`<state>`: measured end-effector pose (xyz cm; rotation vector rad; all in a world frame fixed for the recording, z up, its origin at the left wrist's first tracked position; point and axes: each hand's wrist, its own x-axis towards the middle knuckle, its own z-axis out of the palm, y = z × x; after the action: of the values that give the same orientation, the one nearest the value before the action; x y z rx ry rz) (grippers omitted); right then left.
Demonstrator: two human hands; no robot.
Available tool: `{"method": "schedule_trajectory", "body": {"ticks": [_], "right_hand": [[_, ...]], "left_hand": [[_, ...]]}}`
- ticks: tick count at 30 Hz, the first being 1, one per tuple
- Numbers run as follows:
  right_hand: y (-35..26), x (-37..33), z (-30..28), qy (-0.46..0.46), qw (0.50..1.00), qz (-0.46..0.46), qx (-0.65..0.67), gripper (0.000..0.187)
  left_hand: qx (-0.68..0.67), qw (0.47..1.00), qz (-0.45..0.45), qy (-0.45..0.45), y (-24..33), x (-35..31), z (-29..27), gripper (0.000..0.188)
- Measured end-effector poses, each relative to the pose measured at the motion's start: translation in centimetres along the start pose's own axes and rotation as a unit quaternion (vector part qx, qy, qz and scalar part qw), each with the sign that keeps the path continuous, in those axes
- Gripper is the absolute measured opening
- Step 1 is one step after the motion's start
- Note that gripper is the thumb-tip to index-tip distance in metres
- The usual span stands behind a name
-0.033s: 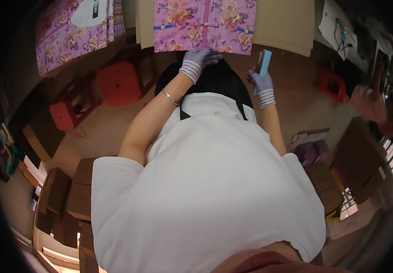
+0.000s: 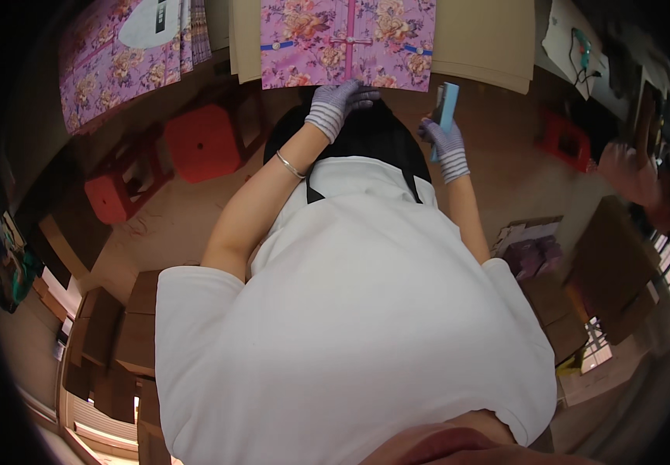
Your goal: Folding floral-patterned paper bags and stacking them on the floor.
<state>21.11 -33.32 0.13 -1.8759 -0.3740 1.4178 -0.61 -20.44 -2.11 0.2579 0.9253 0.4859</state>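
A pink-purple floral sheet-like piece (image 2: 304, 58), perhaps a flat paper bag, lies at the table's near edge; a pink strip and knot-shaped fastener run down its middle. At its lower edge is my left hand (image 2: 340, 103), in a purple-and-white striped knit glove, fingers stretched to the right and one fingertip touching the edge. To the right, just off the table edge, my right hand (image 2: 445, 145), gloved alike, is closed round a light blue stapler-like tool (image 2: 449, 108) with a dark side, held upright. The fingers' far side is hidden.
A stack of similar floral pieces (image 2: 122, 66) stands on the left of the table. Plain tan sheets (image 2: 482, 46) lie under and right of the floral piece. Red stools (image 2: 203, 143) are below at left, another red stool (image 2: 566, 143) at right. Cardboard boxes (image 2: 610, 267) stand behind.
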Motion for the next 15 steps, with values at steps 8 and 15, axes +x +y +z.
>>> {"method": "schedule_trajectory", "body": {"ticks": [8, 15], "right_hand": [[-3.1, -1.6, 6.4, -0.019, 0.996, 0.048, 0.075, 0.023], [-4.1, -3.6, 3.3, -0.105, 0.993, -0.037, 0.043, 0.029]], "left_hand": [[-0.077, 0.996, 0.035, -0.035, -0.2, -0.3, 1.6, 0.036], [-0.086, 0.988, 0.115, -0.050, 1.3, 0.2, 0.8, 0.035]]}}
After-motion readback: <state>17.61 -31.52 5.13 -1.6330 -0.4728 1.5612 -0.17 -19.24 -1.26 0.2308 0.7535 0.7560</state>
